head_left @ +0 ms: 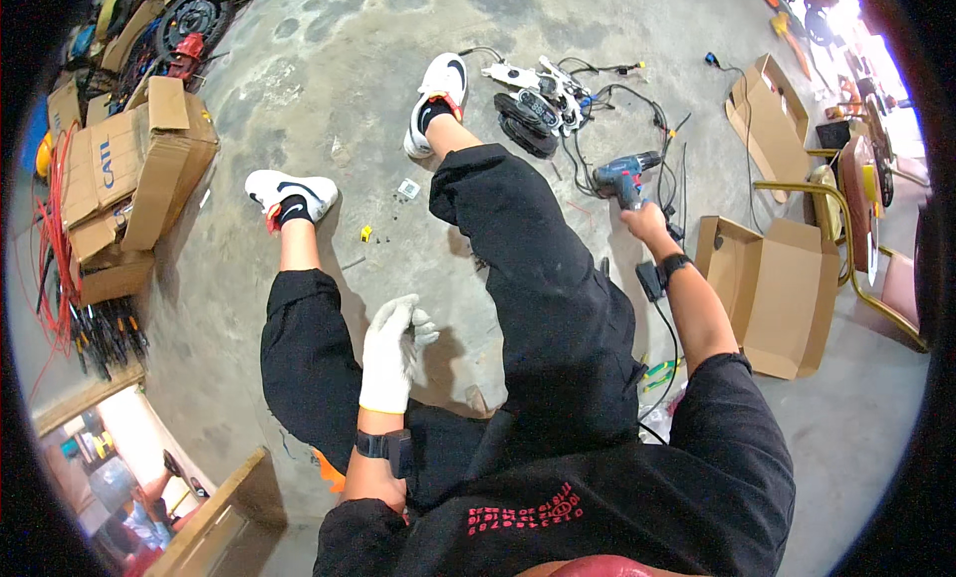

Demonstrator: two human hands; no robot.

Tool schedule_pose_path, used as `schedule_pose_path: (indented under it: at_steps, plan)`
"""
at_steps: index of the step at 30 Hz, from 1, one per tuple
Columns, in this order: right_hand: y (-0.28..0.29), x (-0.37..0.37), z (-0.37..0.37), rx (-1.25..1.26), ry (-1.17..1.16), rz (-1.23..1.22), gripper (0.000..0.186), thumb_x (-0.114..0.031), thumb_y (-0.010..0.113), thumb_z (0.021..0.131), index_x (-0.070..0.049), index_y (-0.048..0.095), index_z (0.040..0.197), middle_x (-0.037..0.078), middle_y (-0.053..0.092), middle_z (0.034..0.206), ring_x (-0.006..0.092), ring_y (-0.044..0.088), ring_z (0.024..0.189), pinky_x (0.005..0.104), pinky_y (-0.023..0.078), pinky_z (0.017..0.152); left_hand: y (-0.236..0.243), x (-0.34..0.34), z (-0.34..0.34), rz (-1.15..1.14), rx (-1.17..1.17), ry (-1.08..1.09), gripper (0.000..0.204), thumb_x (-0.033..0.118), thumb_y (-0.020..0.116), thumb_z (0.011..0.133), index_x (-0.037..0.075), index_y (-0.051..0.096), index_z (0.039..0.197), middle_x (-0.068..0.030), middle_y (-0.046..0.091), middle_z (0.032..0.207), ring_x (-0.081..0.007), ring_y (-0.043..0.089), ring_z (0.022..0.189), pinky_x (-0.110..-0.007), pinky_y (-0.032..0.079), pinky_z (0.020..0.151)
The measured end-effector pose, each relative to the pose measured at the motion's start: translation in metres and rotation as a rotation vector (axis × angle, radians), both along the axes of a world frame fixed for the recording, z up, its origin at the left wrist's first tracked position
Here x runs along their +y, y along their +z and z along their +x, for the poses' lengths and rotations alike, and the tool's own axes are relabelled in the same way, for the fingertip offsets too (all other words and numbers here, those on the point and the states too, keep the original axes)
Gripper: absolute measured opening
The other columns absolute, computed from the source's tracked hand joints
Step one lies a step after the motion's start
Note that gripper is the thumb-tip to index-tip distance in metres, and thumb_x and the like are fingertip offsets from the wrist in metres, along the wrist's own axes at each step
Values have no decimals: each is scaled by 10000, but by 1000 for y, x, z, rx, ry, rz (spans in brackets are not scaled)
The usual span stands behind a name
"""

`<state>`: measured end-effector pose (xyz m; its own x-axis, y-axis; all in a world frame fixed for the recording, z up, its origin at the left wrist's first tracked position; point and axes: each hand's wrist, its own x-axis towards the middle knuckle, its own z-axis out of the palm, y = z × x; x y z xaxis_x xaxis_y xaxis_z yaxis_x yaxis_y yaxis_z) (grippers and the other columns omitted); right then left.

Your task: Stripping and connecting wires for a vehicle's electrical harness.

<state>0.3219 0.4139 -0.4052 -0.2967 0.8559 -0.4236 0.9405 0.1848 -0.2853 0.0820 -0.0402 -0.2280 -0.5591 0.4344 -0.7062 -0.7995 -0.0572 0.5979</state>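
Note:
My right hand (645,222), bare, is wrapped round the grip of a blue and black cordless drill (622,179) on the right, its chuck pointing right. My left hand (396,340) wears a white knit glove and hovers between my legs. Its fingers are loosely bent and a little apart, with nothing visible in them. Beyond the drill, on the concrete floor, lies a white and black mechanical assembly (538,104) with black cables (652,104) trailing from it. A small yellow piece (366,233) and a small white label (408,189) lie on the floor ahead of my left hand.
Cardboard boxes (129,174), red cable (55,268) and several dark-handled tools (110,333) crowd the left. Opened cartons (772,288) and a gold-framed chair (846,219) stand on the right. A wooden board (224,507) is at lower left. My shoes (294,194) rest on the floor.

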Motion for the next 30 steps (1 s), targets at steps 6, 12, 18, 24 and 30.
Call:
schedule_pose_path:
  at_steps: [6,12,18,24,30]
  plan:
    - [84,-18,1,-105,396,118,460,-278,713,646,49,605,951,264,666,904,397,660,891,461,528,796,8,-3,14,-1,54,-54,215,189,572,957,29,606,1098,-43,626,814,-173,615,722,-317,527,681]
    - [101,-24,-54,-207,853,209,357,-160,673,655,-15,594,971,198,654,955,375,649,889,456,534,765,1,-8,14,12,47,-59,211,162,568,954,11,603,1098,-55,628,813,-174,612,717,-311,524,668]
    - [81,-3,-158,-333,1257,123,294,-109,695,673,-71,635,958,153,665,949,350,651,925,434,534,760,-16,-13,6,-44,-2,-37,192,133,562,952,-1,609,1081,-62,633,807,-166,609,703,-302,525,658]
    - [46,35,-228,-382,1321,-29,416,-51,727,617,-109,655,1023,145,677,902,349,651,921,444,529,767,-9,-13,4,-43,18,-87,226,182,566,956,2,595,1091,-67,629,804,-184,615,698,-317,529,646]
    - [23,59,-209,-157,1188,126,470,-112,714,710,-178,611,1164,72,611,1107,308,581,1072,422,499,875,-6,-6,-3,-115,8,24,221,180,562,960,8,596,1095,-58,613,797,-179,608,699,-311,519,627]
